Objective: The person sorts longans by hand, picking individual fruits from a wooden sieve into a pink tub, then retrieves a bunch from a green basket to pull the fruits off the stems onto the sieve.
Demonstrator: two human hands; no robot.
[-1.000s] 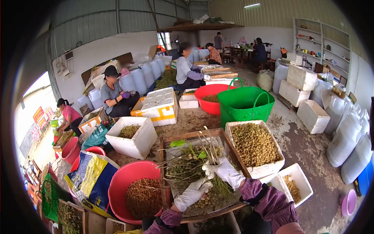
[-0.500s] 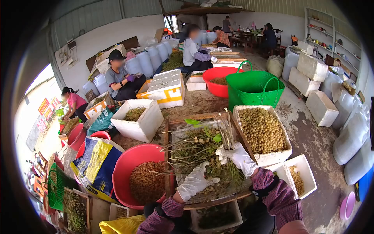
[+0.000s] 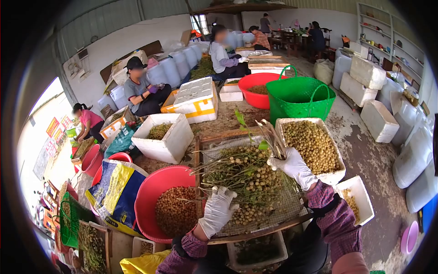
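A wood-framed wire mesh tray (image 3: 292,208) lies in front of me, bearing a heap of stems with round tan fruit (image 3: 258,176). My right hand (image 3: 292,168), in a white glove, is closed round a bundle of stems (image 3: 272,141) at the heap's right side. Near the tray's left front, my left hand (image 3: 219,211), also gloved, rests at the heap's edge with fingers curled; what it holds, if anything, is hidden. Loose fruit fills a white foam box (image 3: 312,146) behind my right hand. A red tub (image 3: 148,201) with fruit stands left of the tray.
A green basket (image 3: 301,102) and a red basin (image 3: 253,93) stand beyond the tray. White foam boxes (image 3: 171,141) are around it, one under its front edge. Several people sit at the left and back, among them a person in grey (image 3: 139,93). Blue-white barrels (image 3: 169,71) line the wall.
The bundle in my right hand has been raised and turned, showing more fruit. My left hand has moved left and its fingers have curled in.
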